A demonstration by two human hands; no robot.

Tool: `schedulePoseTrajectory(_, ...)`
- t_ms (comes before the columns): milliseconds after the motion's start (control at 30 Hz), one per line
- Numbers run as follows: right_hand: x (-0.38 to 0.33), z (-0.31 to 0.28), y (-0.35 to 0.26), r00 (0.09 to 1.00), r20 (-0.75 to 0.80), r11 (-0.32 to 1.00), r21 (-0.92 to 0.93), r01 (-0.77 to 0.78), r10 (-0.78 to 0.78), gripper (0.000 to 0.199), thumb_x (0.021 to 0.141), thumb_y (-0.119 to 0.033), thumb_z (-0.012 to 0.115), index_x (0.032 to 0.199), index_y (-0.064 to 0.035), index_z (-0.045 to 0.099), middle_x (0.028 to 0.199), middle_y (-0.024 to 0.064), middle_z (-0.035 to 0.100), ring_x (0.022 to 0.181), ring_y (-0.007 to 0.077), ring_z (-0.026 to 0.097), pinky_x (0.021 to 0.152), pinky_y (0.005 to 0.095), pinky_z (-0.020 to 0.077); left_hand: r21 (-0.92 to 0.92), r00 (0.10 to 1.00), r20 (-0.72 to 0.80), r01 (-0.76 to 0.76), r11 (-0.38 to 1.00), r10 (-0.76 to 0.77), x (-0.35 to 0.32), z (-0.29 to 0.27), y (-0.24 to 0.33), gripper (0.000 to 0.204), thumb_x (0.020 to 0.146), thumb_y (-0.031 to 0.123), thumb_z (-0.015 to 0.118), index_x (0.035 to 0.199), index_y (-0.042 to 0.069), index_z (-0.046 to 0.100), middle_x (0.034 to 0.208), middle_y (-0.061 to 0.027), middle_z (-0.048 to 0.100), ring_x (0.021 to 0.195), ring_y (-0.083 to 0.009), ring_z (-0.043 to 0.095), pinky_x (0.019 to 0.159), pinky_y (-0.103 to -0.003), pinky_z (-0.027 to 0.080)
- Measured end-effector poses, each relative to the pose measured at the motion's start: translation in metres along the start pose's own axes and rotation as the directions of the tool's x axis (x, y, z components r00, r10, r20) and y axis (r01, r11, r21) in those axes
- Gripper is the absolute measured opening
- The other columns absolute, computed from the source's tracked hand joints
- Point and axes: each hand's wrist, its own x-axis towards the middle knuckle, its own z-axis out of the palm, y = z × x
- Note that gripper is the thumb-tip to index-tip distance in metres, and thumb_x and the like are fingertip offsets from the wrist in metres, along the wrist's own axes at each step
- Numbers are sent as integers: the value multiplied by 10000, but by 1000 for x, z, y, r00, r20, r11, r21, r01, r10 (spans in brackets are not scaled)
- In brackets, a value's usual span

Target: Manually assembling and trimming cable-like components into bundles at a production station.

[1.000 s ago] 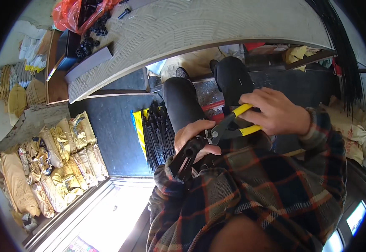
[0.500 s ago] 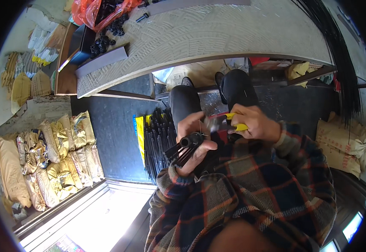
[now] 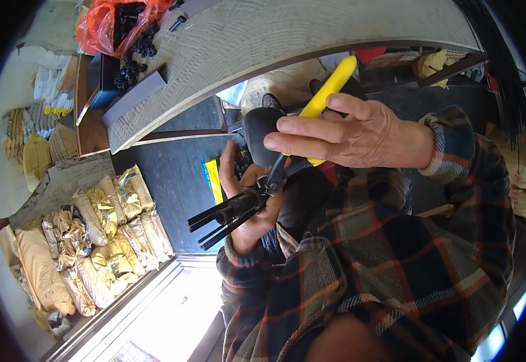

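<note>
My left hand (image 3: 252,228) is closed around what looks like an umbrella frame (image 3: 231,211): a black tube with several thin black ribs about it. My right hand (image 3: 371,134) works yellow-handled pliers (image 3: 332,87), with the fingers lying across the handles and the handles spread wide. The pliers' dark jaws touch the near end of the frame, beside my left fingers. A thin wire seems to stand at the jaws, too fine to make out fully. My left palm is partly hidden by the frame.
Ahead stands a grey worktable (image 3: 245,42) with a red plastic bag (image 3: 97,30), black notched parts (image 3: 130,72) and a bolt-like piece (image 3: 177,23). Brown wrapped packages (image 3: 43,265) lie at left. Long black rods (image 3: 507,96) hang over the table's right end.
My right hand has come up and the pliers' handles have spread apart, their jaws now at the frame. The frame has shifted left and tilted; my view has turned slightly.
</note>
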Motion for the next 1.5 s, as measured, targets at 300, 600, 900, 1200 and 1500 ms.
schedulePoseTrajectory(300, -26, -15, -58, 793, 473, 364, 711, -601, 385, 482, 762, -92, 639, 1212, -79, 466, 1286, 148, 348, 1212, 278, 358, 1037, 418, 219, 8, 998, 6, -57, 998, 56, 4, 1, 3, 762, 785, -67, 527, 1360, 54, 42, 772, -85, 559, 841, -196, 622, 816, -316, 455)
schedulePoseTrajectory(600, 20, -5, -46, 742, 507, -236, 862, -449, 438, 597, 640, -183, 790, 1113, 16, 485, 1083, 156, 431, 990, 282, 466, 833, 344, 411, -44, 999, 29, -21, 999, 22, 5, 5, 3, 800, 779, -82, 542, 1375, 57, 29, 755, -81, 570, 791, -167, 606, 791, -286, 433)
schedulePoseTrajectory(900, 23, -23, -56, 703, 380, -66, 900, -430, 602, 373, 716, -79, 709, 1018, 16, 511, 1008, 161, 475, 795, 266, 551, 689, 299, 450, 14, 965, -234, -115, 993, 115, 3, 16, -7, 816, 742, -96, 544, 1367, 50, 39, 724, -39, 567, 681, -104, 541, 678, -191, 397)
schedulePoseTrajectory(1200, 3, 1, -22, 842, 403, 168, 860, -483, 358, 252, 750, -129, 671, 957, -17, 579, 1022, 89, 556, 811, 212, 587, 667, 287, 481, -89, 996, -88, -29, 996, 21, 8, 12, 4, 856, 757, -75, 535, 1380, 76, -32, 746, -87, 583, 682, -125, 572, 772, -287, 464)
schedulePoseTrajectory(1500, 1, -1, -2, 991, 95, 975, 189, -114, 98, 401, 810, -273, 567, 1194, -187, 493, 1328, -80, 379, 1232, 71, 322, 1079, 455, 124, 78, 998, -21, -54, 996, 56, 8, -4, 1, 890, 724, -71, 521, 1391, 100, -43, 746, -70, 572, 607, -87, 511, 565, -201, 372)
